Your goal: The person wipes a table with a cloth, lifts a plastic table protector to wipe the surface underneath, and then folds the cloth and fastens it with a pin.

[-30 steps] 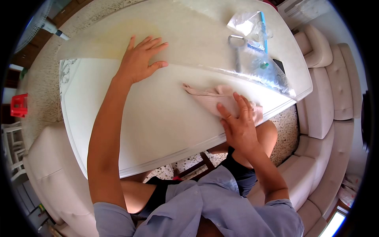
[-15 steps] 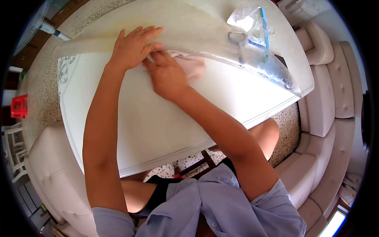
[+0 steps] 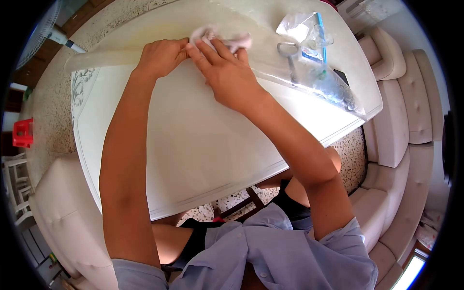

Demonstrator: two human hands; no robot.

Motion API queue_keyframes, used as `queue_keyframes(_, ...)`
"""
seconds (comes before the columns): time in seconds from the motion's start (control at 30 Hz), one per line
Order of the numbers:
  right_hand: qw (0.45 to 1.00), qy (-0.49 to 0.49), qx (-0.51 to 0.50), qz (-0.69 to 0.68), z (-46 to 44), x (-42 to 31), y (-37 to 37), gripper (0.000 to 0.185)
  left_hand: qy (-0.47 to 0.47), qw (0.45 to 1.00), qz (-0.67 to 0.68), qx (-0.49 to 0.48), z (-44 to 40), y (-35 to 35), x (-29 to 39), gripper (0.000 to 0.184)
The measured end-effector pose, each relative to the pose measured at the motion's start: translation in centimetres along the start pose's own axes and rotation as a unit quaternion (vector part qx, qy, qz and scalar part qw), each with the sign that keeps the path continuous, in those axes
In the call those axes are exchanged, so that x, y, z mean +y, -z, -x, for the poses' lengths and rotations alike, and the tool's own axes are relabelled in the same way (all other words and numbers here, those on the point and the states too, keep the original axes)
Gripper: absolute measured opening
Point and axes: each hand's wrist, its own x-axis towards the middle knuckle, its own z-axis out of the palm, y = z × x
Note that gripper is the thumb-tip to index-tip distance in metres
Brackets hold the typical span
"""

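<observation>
cloth of pale pink fabric under right hand, fingers loosely spread, on clear plastic sheet; left hand curled at sheet fold, pinch unclear; uneven pull could crease sheet or drag crumpled clear bag

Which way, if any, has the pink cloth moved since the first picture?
Yes: the pink cloth has moved up and left in the view, away from the table's near edge.

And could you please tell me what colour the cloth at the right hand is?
Pale pink; the cloth shows best in the head view.
</observation>
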Motion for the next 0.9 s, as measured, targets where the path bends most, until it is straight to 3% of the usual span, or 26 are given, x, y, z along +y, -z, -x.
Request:
queue_keyframes(0.1,0.999,-0.007,0.005,0.034,-3.0,1.4,-2.8,0.076,0.016,0.999,-0.034,0.001,-0.6,-0.5,-0.5,0.033)
queue_keyframes(0.2,0.987,-0.072,-0.146,0.006,-4.6,1.5,-2.1,0.066,0.017,0.999,-0.034,-0.016,-0.7,-0.5,-0.4,0.039)
queue_keyframes(0.3,0.983,-0.097,-0.138,-0.071,-0.8,4.6,-1.5,0.064,-0.025,0.998,-0.016,0.046,-0.6,-1.8,-0.8,0.049)
queue_keyframes(0.33,0.984,-0.094,-0.143,-0.038,0.9,5.7,-0.5,0.066,-0.043,0.996,-0.011,0.081,-0.4,-2.4,-1.2,0.056)
queue_keyframes(0.43,0.987,-0.098,-0.12,0.041,7.8,8.2,2.5,0.064,-0.035,0.997,-0.018,0.06,-0.6,-2.2,-1.2,0.066)
queue_keyframes(0.53,0.996,-0.04,-0.015,0.084,9.8,8.3,2.8,0.035,0.027,0.996,-0.035,-0.082,-0.2,0.4,0.5,0.057)
queue_keyframes(0.63,0.998,-0.019,-0.01,0.063,7.4,6.9,-0.8,0.053,-0.008,0.999,-0.035,-0.021,0.3,-1.4,-0.7,0.06)
queue_keyframes(0.73,0.999,-0.001,-0.038,0.009,2.7,4.2,-3.4,0.05,-0.067,0.995,0.005,0.072,0.4,-3.3,-2.1,0.067)
queue_keyframes(0.87,0.991,-0.01,-0.12,-0.053,-0.9,3.5,-3.2,0.051,-0.041,0.998,0.024,0.038,1.1,-2.8,-1.9,0.073)
queue_keyframes(0.9,0.994,-0.005,-0.089,-0.058,0.0,3.9,-3.3,0.048,-0.037,0.998,0.02,0.036,1.2,-3.1,-2.1,0.076)
